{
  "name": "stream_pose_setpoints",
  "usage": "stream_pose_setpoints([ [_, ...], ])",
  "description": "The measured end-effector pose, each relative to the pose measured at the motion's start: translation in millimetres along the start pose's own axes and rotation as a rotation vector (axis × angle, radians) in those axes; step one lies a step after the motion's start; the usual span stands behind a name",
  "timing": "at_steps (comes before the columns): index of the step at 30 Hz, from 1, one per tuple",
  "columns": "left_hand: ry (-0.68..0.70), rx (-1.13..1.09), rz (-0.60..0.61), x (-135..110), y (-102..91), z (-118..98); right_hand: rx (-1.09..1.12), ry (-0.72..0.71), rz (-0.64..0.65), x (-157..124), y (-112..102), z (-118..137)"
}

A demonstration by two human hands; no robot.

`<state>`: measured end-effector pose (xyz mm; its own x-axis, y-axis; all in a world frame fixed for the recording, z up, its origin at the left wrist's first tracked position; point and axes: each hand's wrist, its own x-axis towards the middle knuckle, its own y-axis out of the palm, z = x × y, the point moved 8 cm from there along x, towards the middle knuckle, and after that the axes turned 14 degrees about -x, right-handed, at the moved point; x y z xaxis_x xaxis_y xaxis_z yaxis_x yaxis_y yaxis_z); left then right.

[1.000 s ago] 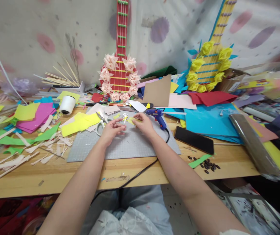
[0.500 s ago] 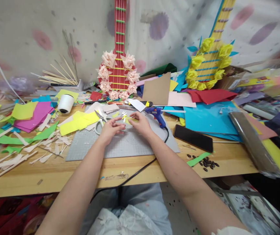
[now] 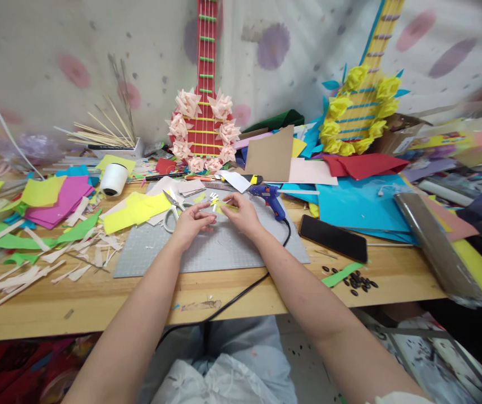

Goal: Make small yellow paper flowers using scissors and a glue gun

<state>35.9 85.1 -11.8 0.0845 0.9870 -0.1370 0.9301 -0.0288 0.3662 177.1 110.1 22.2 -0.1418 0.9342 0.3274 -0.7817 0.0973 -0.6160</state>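
Right hand (image 3: 241,213): fingers apparently pinching a small, thin yellow paper piece (image 3: 221,208), seemingly mid-shaping. Left hand (image 3: 192,221): fingers curved, grip unclear; next move likely calls for steady fingertips.

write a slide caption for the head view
Left hand and right hand side by side over a grey mat, between scissors and a blue glue gun, red guitar behind.

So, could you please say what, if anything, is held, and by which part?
The right hand seems to pinch a yellow piece; which part, and whether the left hand holds anything, cannot be told.
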Motion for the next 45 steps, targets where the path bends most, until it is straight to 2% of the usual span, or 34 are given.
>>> stream_pose_setpoints([
  [21,-0.005,0.014,0.002,1.8,0.7,1.6,0.073,-0.006,0.040,-1.0,1.8,2.7],
  [32,-0.005,0.049,-0.007,0.3,1.6,1.7,0.380,0.251,0.159,-2.8,16.9,-11.4],
  [39,-0.005,0.103,-0.022,-1.5,4.4,2.3,0.277,0.291,0.137,-2.3,13.7,-14.1],
  [45,0.007,0.115,-0.013,-0.6,4.9,3.6,0.286,0.325,0.131,-2.3,14.8,-14.3],
])
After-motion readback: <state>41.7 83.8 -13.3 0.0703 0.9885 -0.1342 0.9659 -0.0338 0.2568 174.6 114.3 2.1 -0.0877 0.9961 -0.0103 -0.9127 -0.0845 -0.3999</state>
